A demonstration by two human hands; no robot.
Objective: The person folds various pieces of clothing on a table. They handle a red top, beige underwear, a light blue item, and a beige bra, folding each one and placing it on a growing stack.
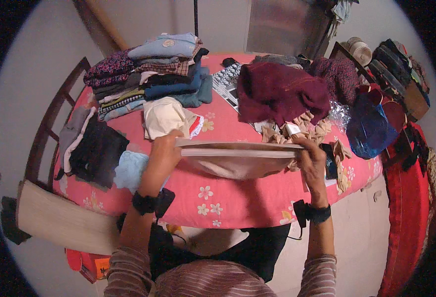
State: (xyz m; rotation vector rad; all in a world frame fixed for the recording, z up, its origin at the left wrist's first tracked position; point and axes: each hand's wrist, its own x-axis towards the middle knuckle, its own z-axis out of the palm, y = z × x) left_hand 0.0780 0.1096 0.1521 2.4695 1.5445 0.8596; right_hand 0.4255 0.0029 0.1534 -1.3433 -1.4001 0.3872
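A light beige cloth garment with a band-like edge (240, 153) is stretched in the air between my two hands, above the near part of the bed. My left hand (167, 156) grips its left end and my right hand (312, 157) its right end. Beyond my left hand lies a cream folded cloth (166, 117) beside a red and white piece. Light blue fabric (131, 169) lies left of my left wrist. Crumpled beige cloths (314, 128) and a small white box or tag (293, 129) are just beyond my right hand.
Folded clothes (173, 80) are stacked at the bed's back left. Black garments (99, 152) lie at the left edge. A maroon cloth heap (281, 91), printed paper (225, 87) and a blue plastic bag (370, 128) are across the right side. A wooden bench or board (65, 219) stands lower left.
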